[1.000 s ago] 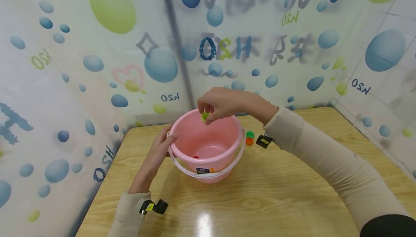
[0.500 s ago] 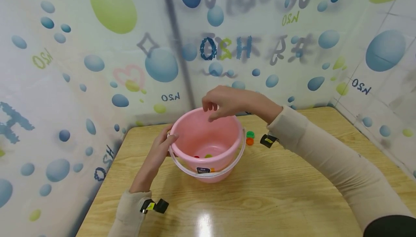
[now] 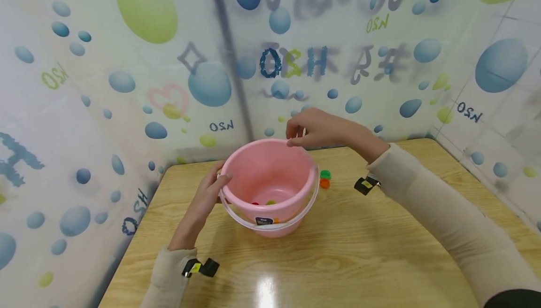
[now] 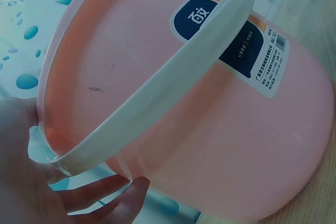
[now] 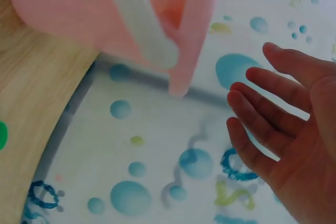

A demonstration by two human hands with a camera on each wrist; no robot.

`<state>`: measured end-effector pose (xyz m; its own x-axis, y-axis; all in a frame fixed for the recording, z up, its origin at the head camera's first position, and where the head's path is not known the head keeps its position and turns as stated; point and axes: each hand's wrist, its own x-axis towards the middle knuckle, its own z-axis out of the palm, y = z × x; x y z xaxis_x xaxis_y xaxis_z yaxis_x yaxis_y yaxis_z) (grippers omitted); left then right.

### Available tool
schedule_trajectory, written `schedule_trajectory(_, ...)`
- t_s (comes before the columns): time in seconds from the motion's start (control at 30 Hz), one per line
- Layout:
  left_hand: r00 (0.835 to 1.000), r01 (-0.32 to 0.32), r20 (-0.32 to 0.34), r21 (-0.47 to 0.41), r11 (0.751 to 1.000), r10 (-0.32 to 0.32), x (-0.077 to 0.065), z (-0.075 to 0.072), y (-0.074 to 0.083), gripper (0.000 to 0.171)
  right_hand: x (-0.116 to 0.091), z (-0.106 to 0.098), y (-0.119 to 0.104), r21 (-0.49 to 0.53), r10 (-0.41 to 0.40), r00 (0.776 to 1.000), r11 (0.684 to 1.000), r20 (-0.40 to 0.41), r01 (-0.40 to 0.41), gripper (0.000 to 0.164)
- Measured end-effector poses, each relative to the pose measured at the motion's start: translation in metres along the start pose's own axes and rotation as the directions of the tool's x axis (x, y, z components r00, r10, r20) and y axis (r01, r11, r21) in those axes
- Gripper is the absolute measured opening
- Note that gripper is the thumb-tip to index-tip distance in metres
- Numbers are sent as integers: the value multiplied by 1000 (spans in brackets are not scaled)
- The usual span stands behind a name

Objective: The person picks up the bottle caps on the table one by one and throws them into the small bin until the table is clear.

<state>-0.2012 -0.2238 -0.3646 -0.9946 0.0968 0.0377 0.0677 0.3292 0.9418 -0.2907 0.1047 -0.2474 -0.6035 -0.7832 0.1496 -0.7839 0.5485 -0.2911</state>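
A pink bucket [image 3: 270, 172] with a white handle [image 3: 262, 227] stands upright on the wooden table. My left hand [image 3: 208, 190] grips its left rim, thumb over the edge and fingers on the outer wall, as the left wrist view also shows. At the bottom of the bucket a small yellow-green piece [image 3: 271, 202] and a red piece [image 3: 255, 204] show just above the front rim. My right hand [image 3: 317, 128] hovers over the far right rim with nothing in it; in the right wrist view its fingers [image 5: 262, 124] are spread and relaxed.
A green cap-like piece [image 3: 325, 174] and an orange one [image 3: 324, 183] lie on the table [image 3: 380, 233] just right of the bucket. Behind the table hangs a white sheet [image 3: 169, 64] printed with blue and green drops.
My right hand let the yellow-green piece drop into the bucket, then moved right toward the far right rim. The left hand and the bucket stay in place.
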Motion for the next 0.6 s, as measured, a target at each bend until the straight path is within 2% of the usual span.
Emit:
schedule_trajectory(0.17, 1000, -3, 0, -4, 1000, 3, 0, 0, 0, 55, -24, 5, 25, 83, 15, 998, 997, -64, -10, 10)
schedule_trajectory(0.37, 1000, -3, 0, -9, 1000, 3, 0, 0, -1, 53, -49, 16, 48, 153, 102, 991, 984, -91, -87, 13)
schedule_trajectory(0.6, 1000, -5, -5, -10, 1000, 5, -1, 0, -1, 53, -68, 39, 69, 175, 201, 971, 969, -132, -176, 10)
